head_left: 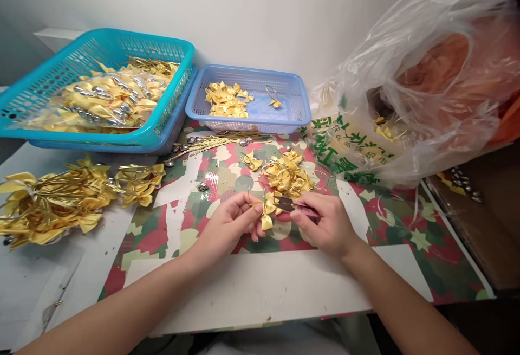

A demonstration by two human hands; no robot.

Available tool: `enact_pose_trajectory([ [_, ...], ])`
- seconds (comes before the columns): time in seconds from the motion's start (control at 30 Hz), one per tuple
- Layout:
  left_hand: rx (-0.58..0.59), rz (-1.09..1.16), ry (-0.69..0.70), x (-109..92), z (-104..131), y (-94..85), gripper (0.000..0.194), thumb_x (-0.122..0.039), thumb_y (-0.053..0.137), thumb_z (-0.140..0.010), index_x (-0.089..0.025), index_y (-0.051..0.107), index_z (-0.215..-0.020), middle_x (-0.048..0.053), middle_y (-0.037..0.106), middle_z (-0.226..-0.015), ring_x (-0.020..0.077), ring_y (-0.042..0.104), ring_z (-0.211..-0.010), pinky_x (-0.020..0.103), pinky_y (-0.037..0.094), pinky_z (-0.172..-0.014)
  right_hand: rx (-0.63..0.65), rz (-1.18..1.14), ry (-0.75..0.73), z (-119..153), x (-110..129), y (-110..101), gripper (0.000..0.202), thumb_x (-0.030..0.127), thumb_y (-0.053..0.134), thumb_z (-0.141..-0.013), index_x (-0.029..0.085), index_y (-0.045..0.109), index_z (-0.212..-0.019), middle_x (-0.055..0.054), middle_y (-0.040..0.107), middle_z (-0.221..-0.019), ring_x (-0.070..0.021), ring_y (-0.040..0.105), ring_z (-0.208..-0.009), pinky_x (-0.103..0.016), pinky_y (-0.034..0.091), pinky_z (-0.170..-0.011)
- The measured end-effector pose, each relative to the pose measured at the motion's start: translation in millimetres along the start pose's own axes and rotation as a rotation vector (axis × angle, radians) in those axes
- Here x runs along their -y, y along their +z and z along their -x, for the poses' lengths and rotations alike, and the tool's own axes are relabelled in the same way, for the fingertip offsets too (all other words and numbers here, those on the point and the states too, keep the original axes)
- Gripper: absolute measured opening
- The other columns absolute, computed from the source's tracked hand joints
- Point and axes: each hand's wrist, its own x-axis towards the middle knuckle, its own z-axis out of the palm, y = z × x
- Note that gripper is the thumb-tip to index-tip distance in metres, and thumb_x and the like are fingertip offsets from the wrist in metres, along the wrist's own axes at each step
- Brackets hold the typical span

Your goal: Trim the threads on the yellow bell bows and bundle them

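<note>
My left hand [235,219] is closed in a pinch on a yellow ribbon bow [266,220] with a thin gold wire. My right hand [327,222] is wrapped round a small cutting tool [304,210] with a dark head and pinkish handles. The tool's tip points left and lies right beside the bow's wire. Just beyond both hands sits a pile of yellow bows [289,173], and a single bow with a wire loop [251,161] lies at its left.
A teal basket [173,46] of bagged bows stands at the back left. Behind the pile is a blue basket [247,126]. Bundled bows [52,198] lie at left, gold wires [219,141] before the baskets. A large plastic bag [365,143] fills the right.
</note>
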Motion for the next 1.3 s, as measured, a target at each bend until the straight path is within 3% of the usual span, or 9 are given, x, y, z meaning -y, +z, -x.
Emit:
enact_pose_trajectory([
  [0.17, -0.069, -0.053, 0.014, -3, 2, 0.9, 0.022, -0.035, 0.066, -0.083, -0.019, 0.05, -0.079, -0.007, 0.055, -0.051, 0.0073, 0.049, -0.043, 0.017, 0.041, -0.042, 0.094, 0.004, -0.182, -1, 0, -6, 0.036, 0.043, 0.051, -0.088, 0.021, 0.04, -0.061, 0.005, 0.036, -0.053, -0.009, 0.031, -0.047, -0.024, 0.023, -0.048],
  [0.3, -0.062, -0.064, 0.033, -4, 4, 2.3, 0.025, -0.034, 0.068, -0.081, -0.019, 0.048, -0.075, -0.011, 0.042, -0.046, 0.0031, 0.034, -0.037, 0.012, 0.026, -0.035, 0.113, 0.054, -0.229, 0, 5, -1, 0.035, 0.039, 0.055, -0.087, 0.02, 0.041, -0.06, 0.006, 0.038, -0.052, -0.0086, 0.032, -0.047, -0.023, 0.022, -0.048],
  [0.37, -0.057, -0.052, 0.044, -4, 4, 2.6, 0.025, -0.033, 0.068, -0.081, -0.019, 0.049, -0.074, -0.012, 0.039, -0.045, 0.0025, 0.031, -0.037, 0.012, 0.025, -0.035, 0.093, 0.096, -0.241, 1, 5, 1, 0.036, 0.039, 0.057, -0.086, 0.02, 0.04, -0.06, 0.006, 0.038, -0.052, -0.0086, 0.032, -0.047, -0.024, 0.022, -0.048],
  [0.77, -0.09, 0.0, 0.04, -1, 1, 0.6, 0.029, -0.037, 0.07, -0.08, -0.019, 0.048, -0.075, -0.011, 0.039, -0.046, 0.0022, 0.029, -0.038, 0.013, 0.022, -0.036, -0.03, 0.268, -0.355, 3, 3, 2, 0.037, 0.04, 0.057, -0.09, 0.02, 0.046, -0.06, 0.004, 0.045, -0.049, -0.0094, 0.037, -0.045, -0.026, 0.024, -0.047],
  [1.3, -0.13, 0.029, -0.01, -2, 2, 0.7, 0.029, -0.037, 0.071, -0.077, -0.019, 0.048, -0.075, -0.011, 0.042, -0.044, 0.0022, 0.03, -0.035, 0.013, 0.02, -0.035, -0.022, 0.343, -0.37, 4, 5, 3, 0.038, 0.037, 0.052, -0.094, 0.019, 0.05, -0.061, 0.003, 0.046, -0.049, -0.0099, 0.038, -0.045, -0.026, 0.025, -0.048],
])
